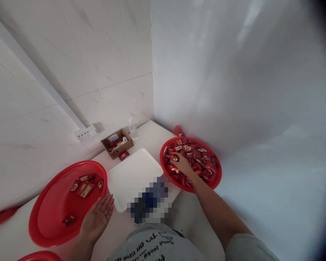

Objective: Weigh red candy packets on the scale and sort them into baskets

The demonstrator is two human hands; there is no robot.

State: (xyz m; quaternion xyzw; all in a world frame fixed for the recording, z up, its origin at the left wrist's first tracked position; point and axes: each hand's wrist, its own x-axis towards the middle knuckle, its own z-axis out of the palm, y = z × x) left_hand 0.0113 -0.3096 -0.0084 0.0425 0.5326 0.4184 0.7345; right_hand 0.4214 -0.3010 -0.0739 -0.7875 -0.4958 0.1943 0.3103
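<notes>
My right hand [182, 164] reaches into a red plastic basket [219, 174] heaped with small red wrapped packets [197, 154]. Its fingers are curled round one red packet [175, 158] at the basket's left side. My left hand [98, 216] is open and holds nothing, palm turned up and fingers stretched out. It is beside the right rim of a larger red basket [43, 214], where several packets [85, 188] lie apart from one another. Between the two baskets a white tray [133, 174] lies flat on the table, with nothing on its visible surface.
Behind the tray stands a small cardboard box [122, 148] with red packets inside; a red packet [124, 155] lies before it. Clear plastic [132, 128] sits beside the box. Walls meet behind the white table [149, 132]. Another red rim [39, 256] shows at bottom left.
</notes>
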